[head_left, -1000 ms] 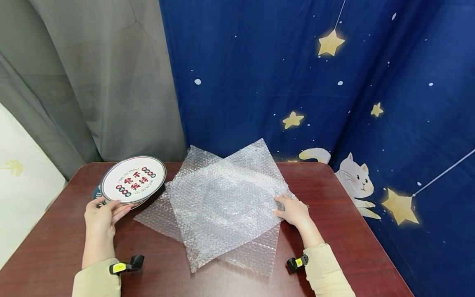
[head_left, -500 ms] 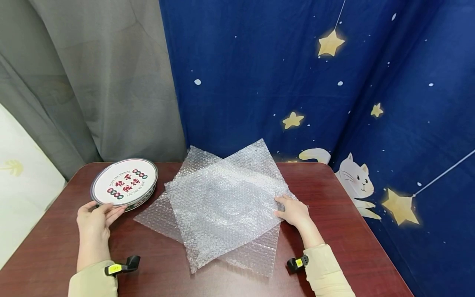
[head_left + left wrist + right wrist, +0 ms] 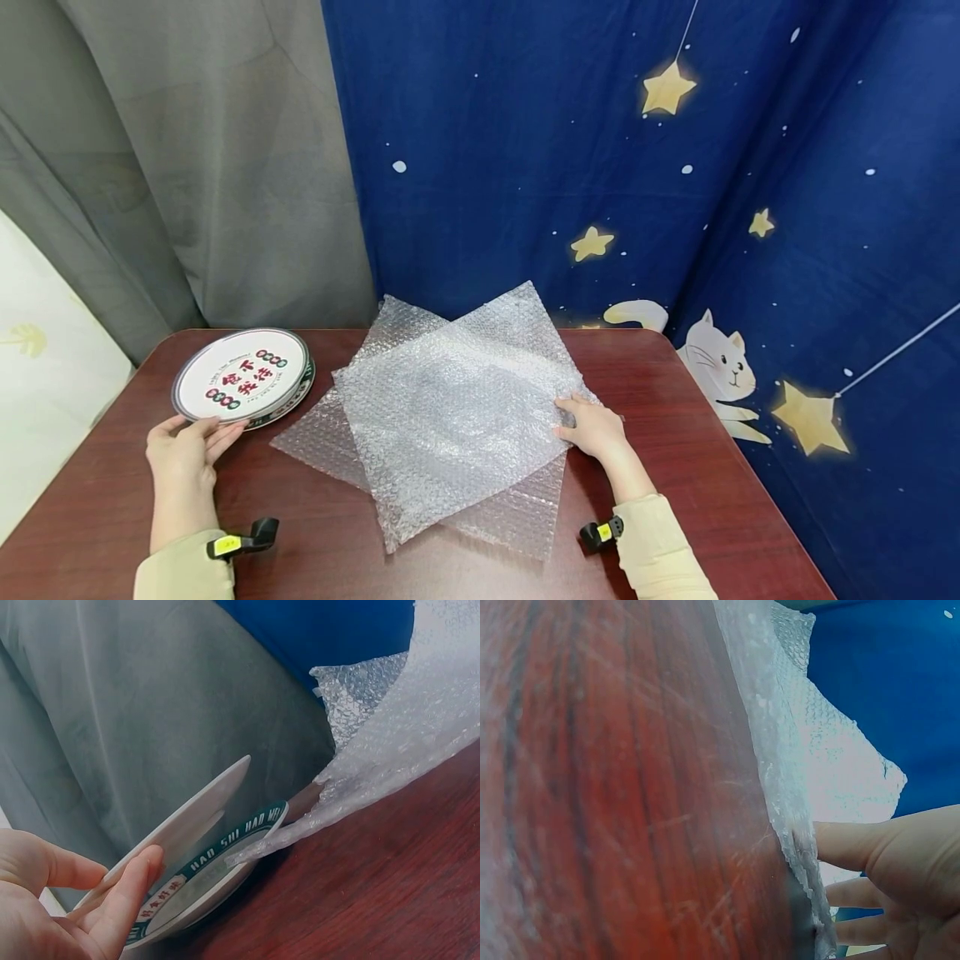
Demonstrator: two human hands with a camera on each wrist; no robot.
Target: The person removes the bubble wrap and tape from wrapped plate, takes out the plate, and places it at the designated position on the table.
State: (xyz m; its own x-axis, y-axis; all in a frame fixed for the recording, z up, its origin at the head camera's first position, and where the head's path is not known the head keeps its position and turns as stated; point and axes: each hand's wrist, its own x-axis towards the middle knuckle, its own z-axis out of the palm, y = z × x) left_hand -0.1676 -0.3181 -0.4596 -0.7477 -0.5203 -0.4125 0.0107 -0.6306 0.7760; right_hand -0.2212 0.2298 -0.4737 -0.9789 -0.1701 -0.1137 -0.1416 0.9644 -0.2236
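My left hand (image 3: 183, 454) pinches the near rim of a white plate (image 3: 225, 371) printed with red characters and small coloured dots. In the left wrist view this plate (image 3: 199, 802) tilts above a second plate (image 3: 232, 847), which has a green lettered rim and sits on the table. Two sheets of bubble wrap lie crossed in the middle; the upper sheet (image 3: 457, 400) covers much of the lower sheet (image 3: 517, 517). At the right edge of the upper sheet rests my right hand (image 3: 594, 427), thumb and fingers spread. The right wrist view shows its fingers (image 3: 859, 930) extended at the wrap's edge.
The dark red wooden table (image 3: 697, 467) spans the lower view. A grey curtain (image 3: 262, 167) and a blue star-patterned curtain (image 3: 510, 167) hang right behind its far edge. Both wrists wear small black camera mounts.
My left hand has moved left and slightly toward me with the white plate, which now overlaps the lower plate more on its left side. My right hand and the bubble wrap stay put.
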